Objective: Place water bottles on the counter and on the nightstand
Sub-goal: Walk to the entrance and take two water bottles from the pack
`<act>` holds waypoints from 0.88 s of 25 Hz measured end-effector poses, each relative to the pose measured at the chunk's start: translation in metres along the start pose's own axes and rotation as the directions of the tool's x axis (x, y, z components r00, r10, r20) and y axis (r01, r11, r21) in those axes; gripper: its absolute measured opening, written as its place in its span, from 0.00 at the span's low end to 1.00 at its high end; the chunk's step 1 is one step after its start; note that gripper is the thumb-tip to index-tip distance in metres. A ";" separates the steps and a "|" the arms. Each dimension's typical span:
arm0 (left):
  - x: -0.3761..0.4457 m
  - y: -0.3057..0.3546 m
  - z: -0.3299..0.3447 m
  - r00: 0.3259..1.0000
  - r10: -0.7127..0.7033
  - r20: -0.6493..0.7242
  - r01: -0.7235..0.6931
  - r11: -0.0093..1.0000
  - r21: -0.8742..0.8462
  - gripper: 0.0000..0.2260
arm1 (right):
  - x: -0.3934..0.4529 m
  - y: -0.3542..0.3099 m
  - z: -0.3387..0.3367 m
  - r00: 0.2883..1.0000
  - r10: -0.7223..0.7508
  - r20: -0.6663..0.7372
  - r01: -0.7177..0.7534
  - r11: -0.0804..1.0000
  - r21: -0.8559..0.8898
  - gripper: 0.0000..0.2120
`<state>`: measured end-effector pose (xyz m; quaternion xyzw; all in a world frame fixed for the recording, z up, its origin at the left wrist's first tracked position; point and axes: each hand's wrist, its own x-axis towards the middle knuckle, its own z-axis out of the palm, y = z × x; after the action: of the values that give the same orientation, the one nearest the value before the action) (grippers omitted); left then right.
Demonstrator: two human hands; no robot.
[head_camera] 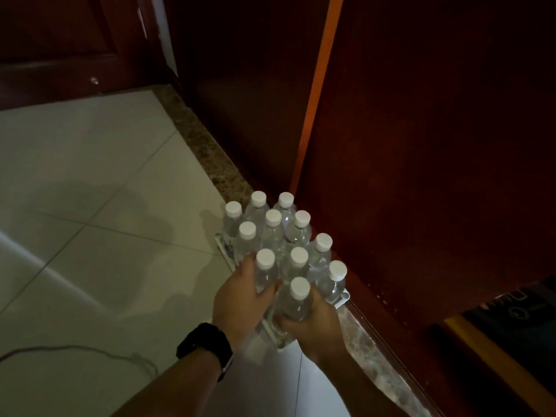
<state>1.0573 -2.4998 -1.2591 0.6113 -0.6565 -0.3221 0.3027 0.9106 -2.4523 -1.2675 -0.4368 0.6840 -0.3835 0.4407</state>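
Left hand point(240, 299): nearest the camera with the right, black watch point(207, 344) on its wrist, fingers wrapped around one bottle at the pack's near-left corner.
Right hand point(313, 326): curled around the nearest bottle point(296, 299) of the pack.
Pack point(279, 251): clear bottles with white caps, upright on the pale tile floor point(90, 176), close against the dark wooden cabinet point(421, 145).
Cable point(75, 352): on the floor, well left of the pack.

Hands point(240, 299) seemingly gripping bottles point(296, 299)
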 end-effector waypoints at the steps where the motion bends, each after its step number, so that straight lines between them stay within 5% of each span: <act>1: 0.002 -0.001 -0.002 0.999 0.031 0.005 -0.032 0.999 0.036 0.25 | 0.003 -0.002 -0.002 1.000 -0.004 -0.018 0.004 1.000 0.019 0.28; 6: -0.005 0.033 -0.045 0.998 -0.042 0.044 0.050 0.981 -0.189 0.20 | -0.015 -0.072 -0.038 0.999 -0.030 0.026 0.018 0.925 0.379 0.15; 9: -0.018 0.121 -0.105 0.993 -0.110 -0.050 0.078 0.897 -0.436 0.15 | -0.056 -0.151 -0.077 0.998 0.048 0.052 -0.068 0.852 0.520 0.17; 12: -0.027 0.255 -0.189 0.982 -0.179 -0.061 0.100 0.766 -0.635 0.09 | -0.104 -0.274 -0.129 0.964 0.139 0.228 -0.257 0.710 0.656 0.18; 14: -0.030 0.348 -0.248 0.955 -0.263 0.136 0.270 0.585 -0.765 0.13 | -0.139 -0.380 -0.168 0.933 0.124 0.338 -0.340 0.610 0.716 0.21; 17: -0.035 0.490 -0.353 0.826 -0.297 0.480 0.563 0.377 -0.735 0.16 | -0.195 -0.554 -0.227 0.892 0.104 0.440 -0.429 0.499 0.753 0.20; 19: -0.038 0.577 -0.424 0.771 -0.242 0.589 0.635 0.230 -0.737 0.16 | -0.231 -0.655 -0.266 0.875 0.099 0.475 -0.459 0.487 0.744 0.15; 22: -0.049 0.693 -0.521 0.755 -0.225 0.615 0.654 0.203 -0.729 0.20 | -0.284 -0.780 -0.320 0.859 0.050 0.509 -0.473 0.458 0.753 0.21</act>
<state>1.0520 -2.4469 -0.3927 0.4204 -0.1924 -0.8149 0.3495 0.8785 -2.3945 -0.3805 -0.1159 0.3505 -0.4938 0.7873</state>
